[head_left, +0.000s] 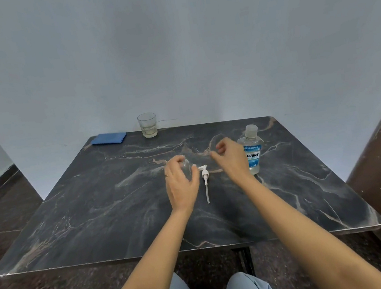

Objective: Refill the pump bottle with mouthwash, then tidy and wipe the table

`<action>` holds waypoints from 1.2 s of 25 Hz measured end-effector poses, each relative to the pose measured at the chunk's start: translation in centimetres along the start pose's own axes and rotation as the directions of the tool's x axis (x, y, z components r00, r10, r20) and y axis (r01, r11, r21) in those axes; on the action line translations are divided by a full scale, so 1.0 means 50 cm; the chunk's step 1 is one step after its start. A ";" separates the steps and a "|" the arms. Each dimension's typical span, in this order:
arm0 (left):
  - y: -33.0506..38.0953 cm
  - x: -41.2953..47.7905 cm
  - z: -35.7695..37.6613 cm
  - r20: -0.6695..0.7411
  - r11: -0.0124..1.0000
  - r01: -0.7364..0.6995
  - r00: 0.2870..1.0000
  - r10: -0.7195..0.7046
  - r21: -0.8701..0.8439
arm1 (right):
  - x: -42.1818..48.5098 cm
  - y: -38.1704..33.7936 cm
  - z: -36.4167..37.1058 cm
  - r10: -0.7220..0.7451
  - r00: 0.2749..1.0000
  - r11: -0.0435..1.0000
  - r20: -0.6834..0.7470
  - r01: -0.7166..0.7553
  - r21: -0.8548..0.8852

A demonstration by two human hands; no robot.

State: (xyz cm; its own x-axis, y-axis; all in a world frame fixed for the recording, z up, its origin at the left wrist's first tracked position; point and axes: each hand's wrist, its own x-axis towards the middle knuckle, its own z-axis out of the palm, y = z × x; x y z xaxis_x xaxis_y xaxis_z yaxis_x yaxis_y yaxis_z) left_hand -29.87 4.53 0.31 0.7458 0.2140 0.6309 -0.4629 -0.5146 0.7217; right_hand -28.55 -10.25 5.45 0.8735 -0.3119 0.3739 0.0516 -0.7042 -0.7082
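Where the pump [205,178] lies, its tube [207,194] points nearward.

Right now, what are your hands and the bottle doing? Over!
Status: left hand holds clear pump bottle; right hand empty, beside capped mouthwash bottle; pump off, lying between hands.

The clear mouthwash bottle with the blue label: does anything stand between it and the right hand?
Nothing visible does. The right hand hangs just left of the clear blue-labelled mouthwash bottle. The white plastic pump lies off that path, beside the left hand, which grips the transparent pump bottle.
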 end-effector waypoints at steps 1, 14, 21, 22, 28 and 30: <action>0.017 0.002 0.010 0.026 0.999 -0.038 0.999 0.039 -0.020 | 0.008 -0.006 -0.027 -0.073 0.993 0.997 -0.090 0.071 -0.025; 0.093 -0.025 0.157 0.567 0.964 0.255 0.806 -0.171 -0.072 | 0.083 0.022 -0.170 0.080 0.983 0.914 0.168 -0.005 -0.405; 0.082 -0.034 0.163 0.652 0.873 0.445 0.725 -0.220 -0.200 | 0.045 -0.019 -0.178 0.120 0.922 0.960 0.369 -0.014 -0.279; 0.081 -0.035 0.165 0.652 0.856 0.474 0.719 -0.239 -0.209 | 0.045 -0.029 -0.180 0.118 0.911 0.953 0.395 0.008 -0.302; 0.077 -0.025 0.184 0.677 0.930 0.365 0.695 -0.242 -0.043 | 0.069 -0.080 -0.140 0.026 0.951 0.464 0.309 0.262 -0.846; 0.070 -0.026 0.193 0.688 0.909 0.414 0.674 -0.268 -0.052 | 0.061 -0.057 -0.120 -0.068 0.950 0.460 0.304 0.301 -0.835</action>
State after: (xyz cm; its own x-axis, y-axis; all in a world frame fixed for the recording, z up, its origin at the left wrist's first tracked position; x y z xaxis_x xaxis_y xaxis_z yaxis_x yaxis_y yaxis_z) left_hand -27.87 -5.55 -0.72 0.9565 -0.2896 0.0361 -0.1369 -0.3360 0.9319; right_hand -28.94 -13.03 12.22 0.9737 -0.0539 0.2213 -0.1179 -0.9506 0.2873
